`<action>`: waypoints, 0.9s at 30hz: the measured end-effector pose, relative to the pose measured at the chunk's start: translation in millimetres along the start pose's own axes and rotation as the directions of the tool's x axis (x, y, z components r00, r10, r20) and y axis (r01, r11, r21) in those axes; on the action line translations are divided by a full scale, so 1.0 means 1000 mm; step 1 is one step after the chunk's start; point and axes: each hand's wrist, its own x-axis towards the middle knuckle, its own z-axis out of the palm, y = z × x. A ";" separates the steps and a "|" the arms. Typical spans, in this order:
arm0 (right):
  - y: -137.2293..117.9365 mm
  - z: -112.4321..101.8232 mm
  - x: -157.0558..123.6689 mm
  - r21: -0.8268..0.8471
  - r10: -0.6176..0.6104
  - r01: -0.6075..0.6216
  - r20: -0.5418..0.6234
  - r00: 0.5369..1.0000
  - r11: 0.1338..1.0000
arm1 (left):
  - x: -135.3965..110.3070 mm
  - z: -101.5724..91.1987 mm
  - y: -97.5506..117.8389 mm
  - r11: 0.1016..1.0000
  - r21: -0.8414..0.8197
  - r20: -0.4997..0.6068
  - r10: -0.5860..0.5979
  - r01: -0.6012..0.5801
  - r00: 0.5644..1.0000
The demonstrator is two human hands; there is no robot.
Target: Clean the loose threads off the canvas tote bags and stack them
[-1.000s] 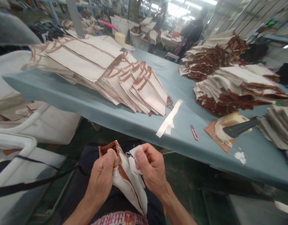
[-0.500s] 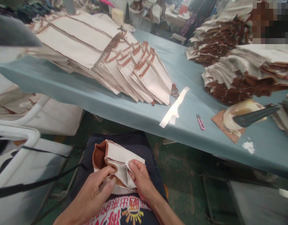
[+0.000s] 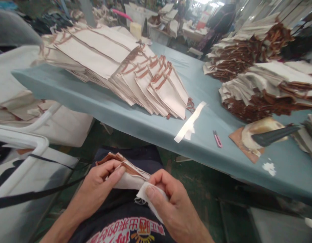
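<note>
My left hand [image 3: 105,177] is closed on a cream cloth bag [image 3: 132,182] with brown trim, its thumb and fingers pinching the edge. The bag lies over my lap, folded rather flat, with layered brown-edged rims along its upper side. At the bag's other end, my right hand [image 3: 168,197] is closed, its thumb pressing on a white piece of cloth [image 3: 145,191] with frayed threads at one corner. Whether this white cloth joins the bag I cannot tell. Part of the bag is hidden behind both hands.
Ahead stands a blue-covered table [image 3: 135,123] bearing a fanned stack of cream bags [image 3: 168,98], white strips [image 3: 188,123], pink thread snips [image 3: 217,139] and an object with a dark handle [image 3: 274,135]. Brown-edged cloth piles [image 3: 267,91] rise at right. A white bin [image 3: 44,140] stands left.
The bag has turned and flattened; its open brown mouth no longer faces up. My right hand has moved right and nearer me, with the white cloth showing more.
</note>
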 end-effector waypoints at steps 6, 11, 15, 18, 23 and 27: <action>-0.035 0.011 0.015 -0.139 -0.229 0.209 -0.146 0.962 0.968 | 0.001 0.007 0.033 0.981 -0.115 -0.053 0.150 -0.155 0.987; -0.038 0.018 0.022 -0.242 -0.342 0.285 -0.240 0.908 0.927 | -0.001 0.017 0.031 0.966 -0.215 -0.087 0.126 -0.142 0.988; -0.039 0.018 0.021 -0.296 -0.459 0.385 -0.246 0.854 0.874 | -0.001 0.018 0.020 0.941 -0.331 -0.004 0.072 -0.069 0.997; -0.040 0.019 0.020 -0.309 -0.533 0.454 -0.264 0.804 0.836 | -0.002 0.018 0.015 0.919 -0.393 0.023 0.037 -0.025 0.999; -0.039 0.021 0.022 -0.373 -0.535 0.426 -0.263 0.803 0.824 | 0.000 0.017 0.018 0.919 -0.391 0.009 0.049 -0.042 0.999; -0.037 0.024 0.029 -0.399 -0.515 0.396 -0.257 0.818 0.827 | 0.001 0.018 0.014 0.913 -0.408 0.045 0.034 -0.012 0.998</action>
